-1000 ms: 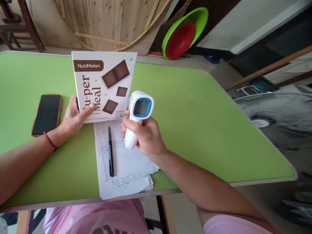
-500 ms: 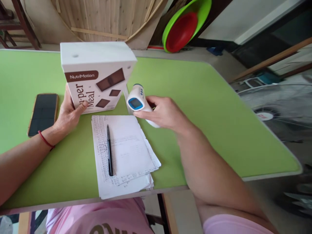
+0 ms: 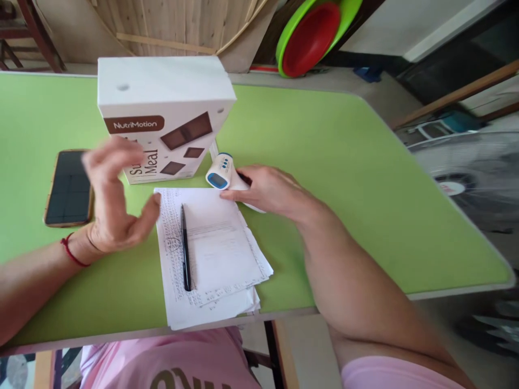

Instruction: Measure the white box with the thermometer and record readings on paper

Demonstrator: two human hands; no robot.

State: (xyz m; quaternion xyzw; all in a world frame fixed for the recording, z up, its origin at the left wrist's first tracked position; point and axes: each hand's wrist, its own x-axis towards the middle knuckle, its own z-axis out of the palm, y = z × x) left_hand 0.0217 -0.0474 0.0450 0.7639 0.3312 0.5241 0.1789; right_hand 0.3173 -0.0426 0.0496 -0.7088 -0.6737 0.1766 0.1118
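My right hand [image 3: 270,192] is closed around the handle of a white and blue infrared thermometer [image 3: 221,172], its small screen facing me, low over the green table. My left hand [image 3: 117,200] is raised with fingers curled but apart, holding nothing, a little blurred. Behind it a white NutriMotion meal box [image 3: 166,116] with brown pictures stands upright on the table. Between my arms lie written paper sheets [image 3: 223,254], with a black pen [image 3: 185,248] on top.
A phone [image 3: 68,186] lies on the green table [image 3: 344,227], left of the box. To the right, past the table edge, stands a fan [image 3: 454,183]. Green and red basins [image 3: 312,40] lean at the back beside a round wooden board [image 3: 178,24].
My left hand has let go of the meal box and drawn back toward me. My right hand has lowered and tilted the thermometer slightly.
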